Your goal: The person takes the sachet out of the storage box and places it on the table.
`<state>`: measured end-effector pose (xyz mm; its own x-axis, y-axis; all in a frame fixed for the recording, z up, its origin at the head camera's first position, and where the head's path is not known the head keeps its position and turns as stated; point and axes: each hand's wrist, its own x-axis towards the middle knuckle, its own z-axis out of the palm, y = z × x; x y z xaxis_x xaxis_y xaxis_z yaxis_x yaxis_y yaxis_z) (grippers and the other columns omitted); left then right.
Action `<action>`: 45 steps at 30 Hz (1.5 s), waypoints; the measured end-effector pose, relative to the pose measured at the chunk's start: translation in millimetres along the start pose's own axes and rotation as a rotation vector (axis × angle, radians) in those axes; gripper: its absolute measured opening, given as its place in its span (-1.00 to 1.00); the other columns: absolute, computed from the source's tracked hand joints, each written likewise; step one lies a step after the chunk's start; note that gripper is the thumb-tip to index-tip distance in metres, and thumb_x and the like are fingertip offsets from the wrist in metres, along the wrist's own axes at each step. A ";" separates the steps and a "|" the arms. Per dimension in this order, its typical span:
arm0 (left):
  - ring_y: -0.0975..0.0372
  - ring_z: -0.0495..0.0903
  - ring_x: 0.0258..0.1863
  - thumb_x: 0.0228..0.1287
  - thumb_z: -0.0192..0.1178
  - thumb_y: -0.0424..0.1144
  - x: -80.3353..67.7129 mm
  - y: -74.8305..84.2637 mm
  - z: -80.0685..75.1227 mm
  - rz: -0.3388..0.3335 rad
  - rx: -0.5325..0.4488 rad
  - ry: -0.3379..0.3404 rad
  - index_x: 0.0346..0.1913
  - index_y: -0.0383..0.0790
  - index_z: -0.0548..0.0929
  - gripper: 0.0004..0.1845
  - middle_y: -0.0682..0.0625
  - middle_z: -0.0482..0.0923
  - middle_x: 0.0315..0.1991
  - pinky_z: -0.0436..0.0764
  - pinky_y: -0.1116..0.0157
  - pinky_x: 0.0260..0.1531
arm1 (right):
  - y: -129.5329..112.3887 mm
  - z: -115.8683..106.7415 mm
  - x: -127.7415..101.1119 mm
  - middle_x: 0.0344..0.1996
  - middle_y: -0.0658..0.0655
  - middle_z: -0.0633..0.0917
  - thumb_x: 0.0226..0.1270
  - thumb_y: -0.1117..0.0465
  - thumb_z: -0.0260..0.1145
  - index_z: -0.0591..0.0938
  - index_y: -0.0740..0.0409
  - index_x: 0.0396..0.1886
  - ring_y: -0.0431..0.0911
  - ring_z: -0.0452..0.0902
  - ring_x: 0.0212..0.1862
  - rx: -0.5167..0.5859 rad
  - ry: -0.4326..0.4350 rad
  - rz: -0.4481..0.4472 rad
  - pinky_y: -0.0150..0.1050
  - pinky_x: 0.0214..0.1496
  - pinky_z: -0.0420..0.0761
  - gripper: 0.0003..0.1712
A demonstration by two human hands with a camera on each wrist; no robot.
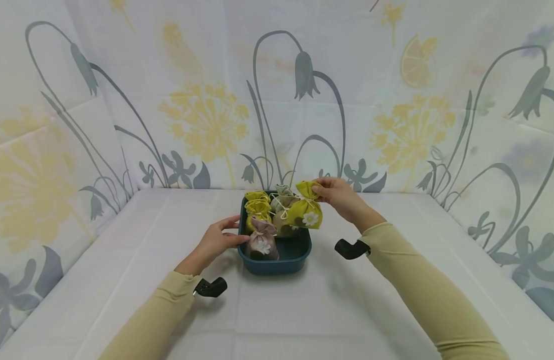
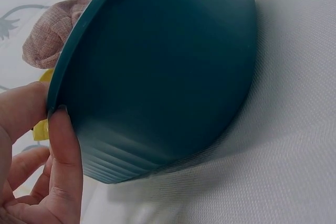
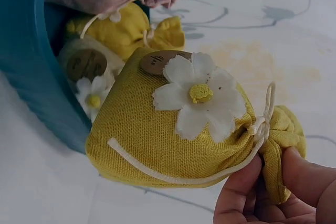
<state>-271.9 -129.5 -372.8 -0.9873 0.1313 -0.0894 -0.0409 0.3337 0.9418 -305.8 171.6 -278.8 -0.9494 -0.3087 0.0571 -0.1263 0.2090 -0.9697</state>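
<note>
My right hand (image 1: 342,197) pinches the gathered neck of a yellow drawstring sachet (image 3: 173,124) bearing a white fabric flower and a round brown tag. The sachet hangs over the right side of a dark teal plastic bin (image 1: 277,267). At the bin's left rim, my left hand (image 1: 215,243) grips the edge between thumb and fingers, as the left wrist view shows. Inside the bin, a mauve sachet (image 1: 262,245) stands front left with yellow sachets (image 1: 258,207) behind it. Grey-beige sachets (image 1: 282,202) are at the back right, partly hidden by the held one.
A white cloth (image 1: 277,320) covers the table under the bin. Behind it hangs a curtain (image 1: 205,65) printed with grey and yellow flowers. Black wrist mounts (image 1: 211,287) stick out from both sleeves.
</note>
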 end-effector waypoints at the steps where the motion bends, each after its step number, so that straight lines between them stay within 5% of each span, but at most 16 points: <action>1: 0.13 0.55 -0.06 0.07 0.38 -0.21 0.2 -0.1 -0.1 -0.001 0.002 0.001 0.37 -0.13 0.28 -0.22 -0.19 0.34 0.21 0.55 0.17 -0.10 | 0.3 -1.8 0.0 -0.08 0.22 0.51 0.45 0.33 0.01 0.39 0.48 0.13 -0.10 0.48 -0.12 -0.003 0.010 -0.002 -0.17 0.08 0.46 -0.64; 14: 0.13 0.55 -0.05 0.06 0.39 -0.20 2.7 -1.1 0.4 0.000 0.006 0.010 0.37 -0.11 0.29 -0.22 -0.18 0.35 0.20 0.55 0.18 -0.10 | 10.8 -28.1 4.9 -0.06 0.22 0.46 0.47 0.35 -0.04 0.32 0.55 0.16 -0.20 0.45 -0.17 0.000 0.104 -0.007 -0.37 -0.03 0.48 -0.61; 32: 0.11 0.55 -0.05 0.06 0.39 -0.22 1.2 0.3 0.3 -0.007 -0.018 0.009 0.36 -0.13 0.30 -0.22 -0.19 0.34 0.21 0.56 0.18 -0.10 | 48.9 -49.1 23.8 -0.22 0.10 0.50 0.45 0.36 -0.02 0.34 0.58 0.13 -0.24 0.44 -0.25 -0.006 0.199 0.021 -0.37 -0.07 0.48 -0.61; 45: 0.13 0.54 -0.05 0.07 0.38 -0.21 0.6 -0.9 -0.3 -0.008 -0.013 0.003 0.37 -0.12 0.29 -0.22 -0.18 0.34 0.21 0.55 0.18 -0.10 | 84.4 -51.0 35.5 -0.02 0.27 0.45 0.47 0.34 -0.03 0.30 0.55 0.22 -0.18 0.43 -0.15 0.008 0.212 0.084 -0.24 0.10 0.43 -0.56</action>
<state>-272.4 -130.0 -373.6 -0.9874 0.1252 -0.0963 -0.0513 0.3226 0.9451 -364.9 225.6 -346.5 -0.9958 -0.0881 0.0244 -0.0432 0.2183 -0.9749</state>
